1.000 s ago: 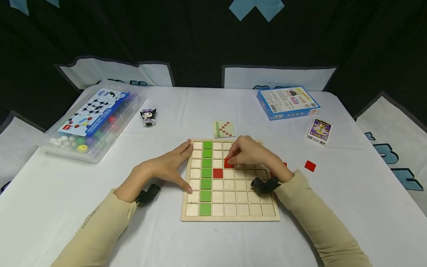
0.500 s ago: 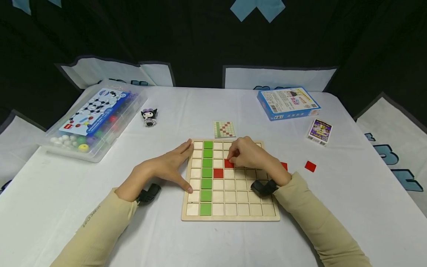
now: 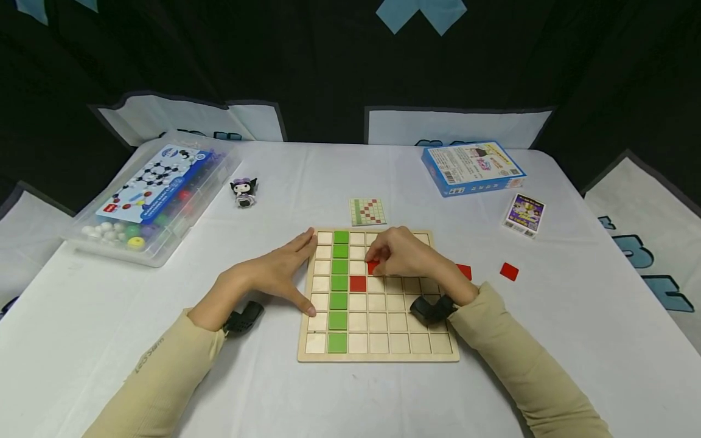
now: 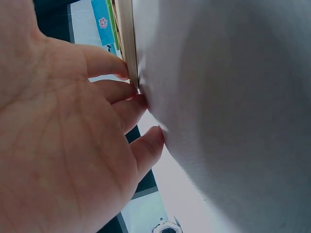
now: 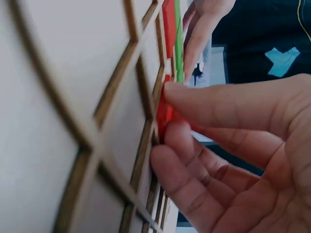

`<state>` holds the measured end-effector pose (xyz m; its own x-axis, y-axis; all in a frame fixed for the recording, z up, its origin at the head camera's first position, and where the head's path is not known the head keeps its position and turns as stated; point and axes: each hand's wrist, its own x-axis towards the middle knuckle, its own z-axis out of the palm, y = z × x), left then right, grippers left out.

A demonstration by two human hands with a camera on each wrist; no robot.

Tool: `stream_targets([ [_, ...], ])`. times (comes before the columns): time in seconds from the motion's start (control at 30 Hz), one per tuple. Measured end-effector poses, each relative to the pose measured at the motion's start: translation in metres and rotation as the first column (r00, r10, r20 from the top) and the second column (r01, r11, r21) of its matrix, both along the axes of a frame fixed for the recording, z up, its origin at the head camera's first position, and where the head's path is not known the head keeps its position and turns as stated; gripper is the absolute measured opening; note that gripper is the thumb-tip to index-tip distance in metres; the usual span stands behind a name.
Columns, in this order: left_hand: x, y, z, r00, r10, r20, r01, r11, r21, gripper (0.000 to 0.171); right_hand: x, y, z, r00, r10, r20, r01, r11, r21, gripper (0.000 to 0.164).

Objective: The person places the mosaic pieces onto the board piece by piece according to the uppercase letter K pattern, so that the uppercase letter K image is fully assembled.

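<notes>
A wooden grid board (image 3: 378, 358) lies on the table, with a column of green tiles (image 3: 338, 301) in it and one red tile (image 3: 358, 284) beside that column. Over its upper middle, my right hand (image 3: 402, 254) pinches a second red tile (image 5: 164, 109) between thumb and fingers, at a cell one row up and one column right of the first. In the right wrist view the tile sits partly in the cell, its far side hidden by the fingers. My left hand (image 3: 274, 272) rests with spread fingers along the board's left edge, thumb at the lower side.
A small pattern card (image 3: 368, 212) lies behind the board. Loose red tiles (image 3: 509, 271) are to the right, one partly behind my right wrist. A clear case of balls (image 3: 181, 225), a figurine (image 3: 243, 192), a blue box (image 3: 475, 169) and a small card box (image 3: 524, 215) stand around.
My right fingers have shifted slightly left over the red tile, covering more of it. The left hand and the board have stayed put.
</notes>
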<state>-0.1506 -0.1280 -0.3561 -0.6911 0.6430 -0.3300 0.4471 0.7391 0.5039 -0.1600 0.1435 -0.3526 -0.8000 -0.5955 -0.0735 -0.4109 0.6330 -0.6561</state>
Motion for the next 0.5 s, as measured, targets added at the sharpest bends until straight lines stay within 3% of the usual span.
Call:
stream_targets([
  [0.33,-0.0005,-0.0003,-0.0003,1.000,0.005,0.003,-0.005,1.000,-0.001,0.133,0.0027,-0.0049,0.0007,0.998,-0.052,0.026,0.052,0.999,0.010,0.018],
  [0.5,0.0001,-0.0001,0.0003,1.000,0.008,0.011,-0.008,1.000,0.000,0.132,-0.0001,0.0012,-0.0008,0.997,-0.024,0.070,0.027,0.999,-0.042,0.020],
])
